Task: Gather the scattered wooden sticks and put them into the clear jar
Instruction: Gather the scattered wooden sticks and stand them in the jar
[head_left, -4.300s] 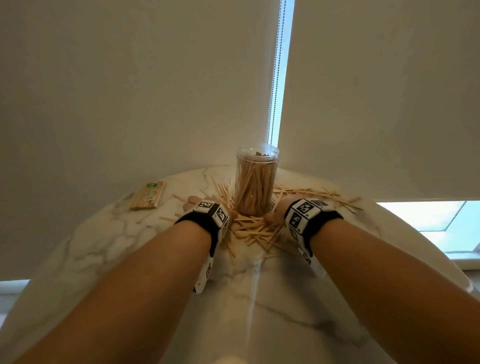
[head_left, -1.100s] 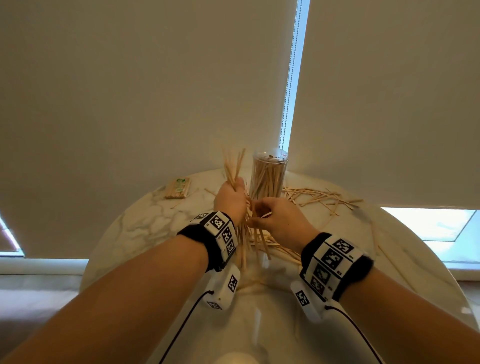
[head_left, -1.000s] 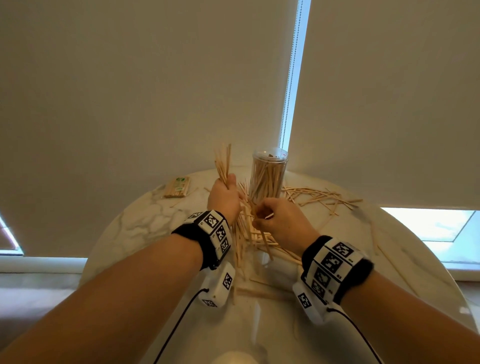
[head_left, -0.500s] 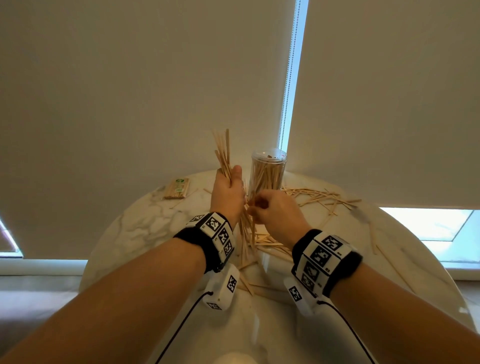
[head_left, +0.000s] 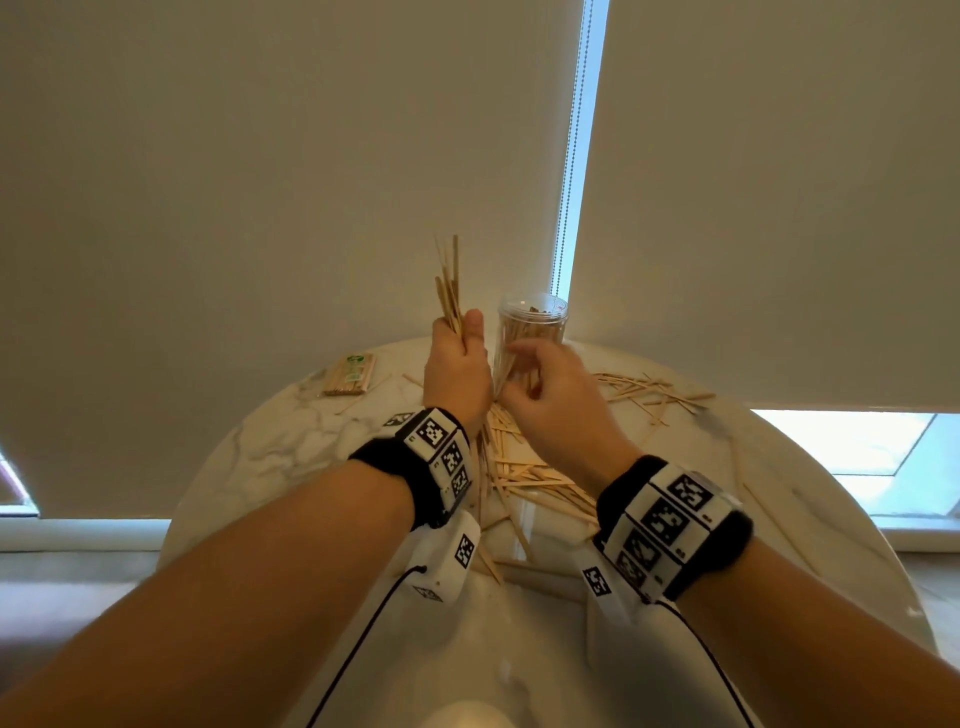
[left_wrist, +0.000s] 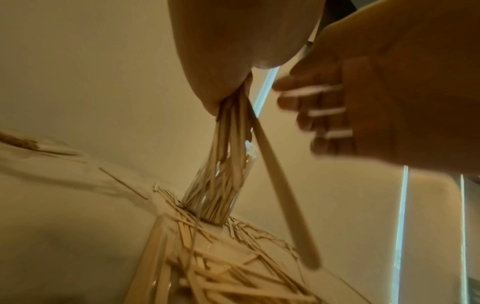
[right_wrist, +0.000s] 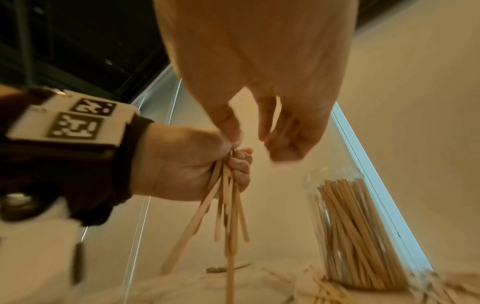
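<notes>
My left hand (head_left: 459, 347) grips a bundle of wooden sticks (head_left: 449, 283) upright above the table, its ends sticking out above and below the fist. The wrist views show the same bundle (right_wrist: 230, 205) (left_wrist: 232, 133) hanging from the left hand (right_wrist: 187, 164). My right hand (head_left: 545, 395) hovers just right of it with fingers (right_wrist: 283, 142) loosely curled and nothing visibly in them; its thumb tip is at the left fist. The clear jar (head_left: 532, 323) (right_wrist: 350, 226), well filled with sticks, stands right behind both hands. Several loose sticks (head_left: 527, 480) lie under my hands.
A round marble table (head_left: 291, 457) carries everything. More scattered sticks (head_left: 652, 389) lie right of the jar. A wrapped packet of sticks (head_left: 350, 375) sits at the back left. Roller blinds (head_left: 260, 156) hang close behind the table's far edge.
My left hand lifted the bundle off the table and higher beside the jar. My right hand rose with it, staying close to the left fist.
</notes>
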